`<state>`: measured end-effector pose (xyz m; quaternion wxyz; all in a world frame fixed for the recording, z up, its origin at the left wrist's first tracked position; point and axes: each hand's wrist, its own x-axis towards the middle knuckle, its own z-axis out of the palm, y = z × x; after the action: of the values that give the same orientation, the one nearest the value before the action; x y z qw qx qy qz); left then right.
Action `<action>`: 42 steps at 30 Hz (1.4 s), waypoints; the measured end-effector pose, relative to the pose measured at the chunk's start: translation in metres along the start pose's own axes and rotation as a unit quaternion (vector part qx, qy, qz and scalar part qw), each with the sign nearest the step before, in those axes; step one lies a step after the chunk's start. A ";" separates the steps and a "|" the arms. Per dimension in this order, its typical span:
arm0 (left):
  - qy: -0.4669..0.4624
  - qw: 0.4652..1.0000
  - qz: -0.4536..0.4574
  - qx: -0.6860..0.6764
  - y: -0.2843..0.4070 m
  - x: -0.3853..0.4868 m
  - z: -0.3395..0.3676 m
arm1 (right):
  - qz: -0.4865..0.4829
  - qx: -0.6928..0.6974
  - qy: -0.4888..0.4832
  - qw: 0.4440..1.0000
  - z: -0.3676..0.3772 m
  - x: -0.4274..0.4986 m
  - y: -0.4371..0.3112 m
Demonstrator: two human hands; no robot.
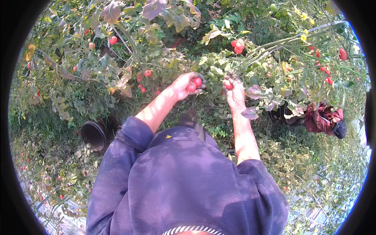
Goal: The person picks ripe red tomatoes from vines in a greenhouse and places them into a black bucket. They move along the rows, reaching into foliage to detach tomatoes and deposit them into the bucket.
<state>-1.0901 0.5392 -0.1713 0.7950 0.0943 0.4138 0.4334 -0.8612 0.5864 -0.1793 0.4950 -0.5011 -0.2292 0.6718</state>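
Note:
Two red tomatoes lie in my left hand, palm up with the fingers curled round them. To the right, among the leaves of a tomato plant, my right hand has its fingers round another red tomato; whether that one is still on its stem I cannot tell. The fingertips of both hands look dark and soiled. A cluster of red tomatoes hangs above my right hand, and a red tomato hangs left of my left hand.
A dark bucket stands on the ground at the left, its mouth towards me. At the right, a co-worker in a red top and dark cap is beside a dark container. Tomato stems tied with string run across the upper right.

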 end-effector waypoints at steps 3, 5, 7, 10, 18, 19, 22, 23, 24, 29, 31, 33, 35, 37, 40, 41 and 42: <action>-0.032 0.999 0.000 -0.036 -0.011 -0.008 0.001 | -0.047 -0.172 -0.099 0.979 0.028 -0.048 -0.003; -0.038 0.998 -0.020 -0.044 -0.016 -0.011 0.005 | -0.203 -0.361 -0.165 0.895 0.047 -0.074 -0.007; -0.095 0.990 -0.031 -0.099 -0.020 -0.013 0.011 | -0.384 -0.489 -0.257 0.740 0.061 -0.081 -0.020; -0.117 0.983 -0.018 -0.137 -0.023 -0.008 0.016 | -0.394 -0.665 -0.284 0.567 0.087 -0.065 -0.033; -0.085 0.972 0.012 -0.218 -0.007 0.034 0.017 | -0.463 -0.798 -0.033 0.385 0.143 0.089 -0.188; -0.086 0.970 0.018 -0.226 -0.003 0.042 0.021 | -0.376 -0.851 -0.012 0.367 0.145 0.110 -0.198; -0.090 0.975 0.039 -0.197 0.012 0.065 0.034 | -0.131 -0.939 -0.036 0.317 0.137 0.153 -0.209; -0.107 0.975 0.039 -0.191 0.020 0.074 0.041 | -0.126 -0.939 -0.063 0.315 0.130 0.160 -0.209; -0.130 0.976 0.057 -0.162 0.026 0.081 0.047 | -0.104 -0.942 -0.084 0.308 0.124 0.165 -0.208; -0.089 0.991 0.062 -0.073 0.042 0.104 0.085 | -0.184 -0.913 -0.173 0.321 0.092 0.149 -0.210; -0.112 0.990 0.078 -0.033 0.040 0.105 0.095 | -0.180 -0.900 -0.193 0.348 0.084 0.134 -0.205; -0.139 0.989 0.040 -0.017 0.033 0.103 0.101 | -0.198 -0.870 -0.241 0.381 0.077 0.115 -0.198; -0.103 0.995 0.007 -0.009 0.021 0.098 0.105 | -0.247 -0.877 -0.237 0.337 0.075 0.100 -0.185; -0.114 0.993 -0.004 -0.045 0.009 0.093 0.107 | -0.264 -0.881 -0.227 0.319 0.078 0.088 -0.175; -0.119 0.991 0.013 -0.066 0.000 0.090 0.111 | -0.270 -0.884 -0.224 0.310 0.086 0.075 -0.165; -0.112 0.991 0.010 -0.066 -0.001 0.089 0.111 | -0.272 -0.886 -0.228 0.300 0.090 0.071 -0.164; -0.104 0.992 0.009 -0.067 -0.001 0.089 0.111 | -0.280 -0.885 -0.237 0.287 0.093 0.067 -0.162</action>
<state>-0.9824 0.6301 -0.1514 0.8342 0.0894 0.2980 0.4553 -0.8748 0.7295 -0.0420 -0.1673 -0.3585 -0.9179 -0.0295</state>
